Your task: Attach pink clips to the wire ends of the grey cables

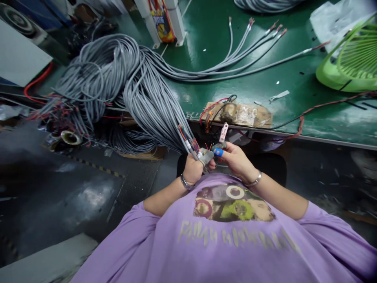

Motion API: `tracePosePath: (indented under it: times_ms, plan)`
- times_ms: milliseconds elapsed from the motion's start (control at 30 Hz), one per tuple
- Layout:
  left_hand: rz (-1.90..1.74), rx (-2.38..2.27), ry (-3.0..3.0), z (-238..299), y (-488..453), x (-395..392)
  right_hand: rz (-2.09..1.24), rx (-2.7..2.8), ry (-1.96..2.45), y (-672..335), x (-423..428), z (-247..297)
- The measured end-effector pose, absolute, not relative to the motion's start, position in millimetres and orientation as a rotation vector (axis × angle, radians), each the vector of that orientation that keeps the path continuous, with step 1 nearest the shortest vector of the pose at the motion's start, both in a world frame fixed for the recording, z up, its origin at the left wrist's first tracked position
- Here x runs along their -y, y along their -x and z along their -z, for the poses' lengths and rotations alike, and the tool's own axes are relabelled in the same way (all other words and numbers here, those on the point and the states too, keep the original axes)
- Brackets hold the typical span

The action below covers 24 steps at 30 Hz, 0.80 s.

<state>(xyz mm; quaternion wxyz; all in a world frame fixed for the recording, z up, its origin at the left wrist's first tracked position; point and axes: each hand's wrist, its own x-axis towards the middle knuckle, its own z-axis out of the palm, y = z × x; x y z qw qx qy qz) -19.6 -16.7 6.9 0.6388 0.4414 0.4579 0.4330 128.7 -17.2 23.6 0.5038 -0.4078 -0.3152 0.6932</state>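
Note:
My left hand (194, 167) is closed around the stripped ends of several grey cables (190, 147), with thin coloured wires fanning out above the fist. A grey cover wraps its thumb. Close beside it, my right hand (238, 160) is pinched, with blue tape on the thumb and a grey cover on a fingertip. What lies between those fingertips is too small to make out; thin orange wires show just left of them. A pale pink strip with holes (224, 133) stands out just above the right fingertips; whether the hand holds it is unclear.
A large grey cable bundle (156, 94) drapes over the green table (206, 47) edge. Separate cable ends (253, 35) extend right. Along the edge sits a taped wooden block (247, 114) with wires. A green fan (350, 59) stands right, a white post (176, 23) at the back.

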Motion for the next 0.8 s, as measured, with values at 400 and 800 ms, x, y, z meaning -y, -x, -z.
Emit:
tracePosePath:
  times_ms: [400, 800]
  plan:
    - [-1.034, -1.14, -0.961, -8, 16, 17, -1.696, 0.66, 0.949, -126, 21, -23]
    - [-0.918, -0.983, -0.927, -22, 22, 11, -1.821, 0.588, 0.926, -154, 13, 0]
